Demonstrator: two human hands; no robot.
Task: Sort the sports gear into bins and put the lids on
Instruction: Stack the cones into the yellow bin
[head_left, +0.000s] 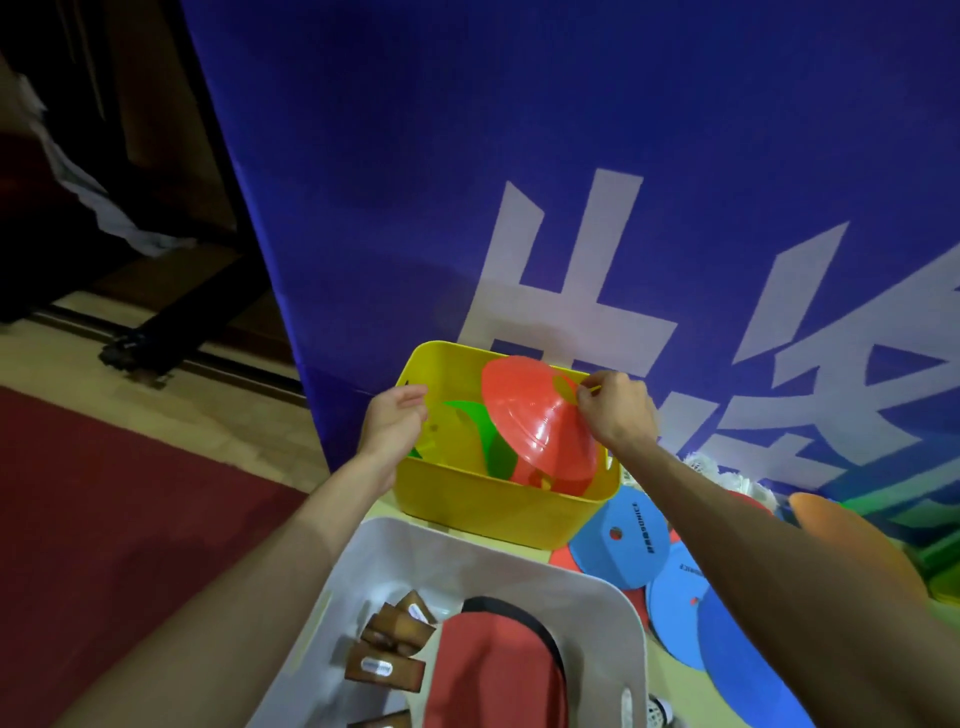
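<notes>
A yellow bin (488, 501) stands on the floor against a blue banner. Inside it lie green disc cones (498, 447) and an orange disc cone (535, 410) tilted on top. My right hand (618, 410) pinches the orange cone's upper edge at the bin's right rim. Over the bin's left rim my left hand (395, 421) hovers with loosely curled fingers, holding nothing. Closer to me, a white bin (363, 566) holds red table-tennis paddles (493, 670) with wooden handles.
Blue paddle covers (621, 538) and an orange disc (852, 545) lie on the floor at right under my right forearm. White shuttlecocks (727, 475) sit by the banner (571, 182). A red carpet (104, 519) covers the left floor.
</notes>
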